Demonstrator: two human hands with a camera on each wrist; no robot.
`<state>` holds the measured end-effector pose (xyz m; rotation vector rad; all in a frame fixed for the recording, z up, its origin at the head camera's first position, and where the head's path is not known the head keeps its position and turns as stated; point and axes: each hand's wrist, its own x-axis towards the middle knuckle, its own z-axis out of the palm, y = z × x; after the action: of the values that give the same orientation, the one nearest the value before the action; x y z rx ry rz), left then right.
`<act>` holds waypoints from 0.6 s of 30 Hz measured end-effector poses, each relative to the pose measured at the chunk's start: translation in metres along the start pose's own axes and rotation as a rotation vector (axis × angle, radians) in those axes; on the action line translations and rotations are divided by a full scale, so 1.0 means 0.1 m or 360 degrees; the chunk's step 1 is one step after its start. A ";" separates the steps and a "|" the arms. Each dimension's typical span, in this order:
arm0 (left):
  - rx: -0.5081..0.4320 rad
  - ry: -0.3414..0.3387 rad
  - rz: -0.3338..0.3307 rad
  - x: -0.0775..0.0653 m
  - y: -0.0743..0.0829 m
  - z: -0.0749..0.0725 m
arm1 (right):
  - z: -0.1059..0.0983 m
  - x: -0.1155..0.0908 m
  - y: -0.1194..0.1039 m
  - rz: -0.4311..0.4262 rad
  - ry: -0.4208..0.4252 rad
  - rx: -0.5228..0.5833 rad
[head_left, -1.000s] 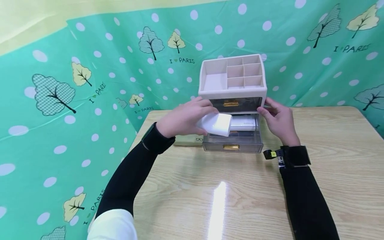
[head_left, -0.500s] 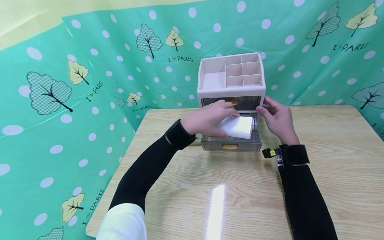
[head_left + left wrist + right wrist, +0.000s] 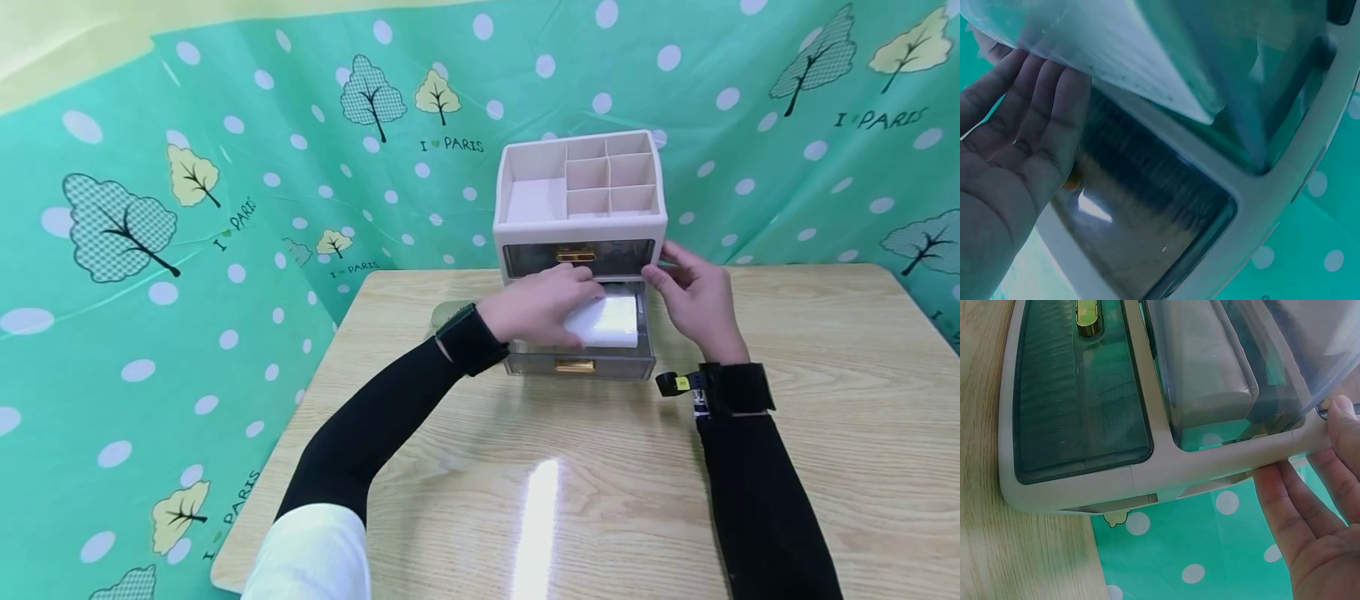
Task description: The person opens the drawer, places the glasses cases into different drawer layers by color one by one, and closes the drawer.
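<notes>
A white drawer organizer stands at the back of the table, its transparent grey drawer with a gold handle pulled out. My left hand holds a glossy white rectangular pack low over that drawer; whether it touches the bottom cannot be seen. In the left wrist view, the curled fingers lie along the edge of the pack. My right hand grips the organizer's right side, thumb in front and fingers behind, as the right wrist view also shows. The pack covers most of the drawer's contents.
Above the pulled-out drawer is a closed dark drawer with a gold handle. Open compartments form the organizer's top. A greenish case lies left of it, partly behind my left wrist. A patterned green cloth hangs behind the table.
My left hand has moved right and slightly down with the white pack, from the drawer's left side to over its inside. The right hand keeps its grip on the organizer.
</notes>
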<state>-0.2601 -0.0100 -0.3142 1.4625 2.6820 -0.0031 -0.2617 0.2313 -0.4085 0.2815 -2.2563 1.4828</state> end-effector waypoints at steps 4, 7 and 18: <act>0.0002 -0.0045 0.0010 0.04 -0.02 0.10 | 0.01 0.00 0.00 -0.0002 0.0006 -0.0001; 0.0018 -0.0079 0.0037 0.07 -0.04 0.14 | 0.01 0.00 -0.01 -0.0002 0.0007 -0.0005; 0.0075 -0.0148 0.0098 0.11 -0.05 0.21 | 0.01 0.01 0.01 -0.0020 0.0016 -0.0003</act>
<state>-0.2682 -0.0041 -0.3363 1.5181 2.5794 -0.1280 -0.2630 0.2310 -0.4098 0.2865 -2.2442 1.4726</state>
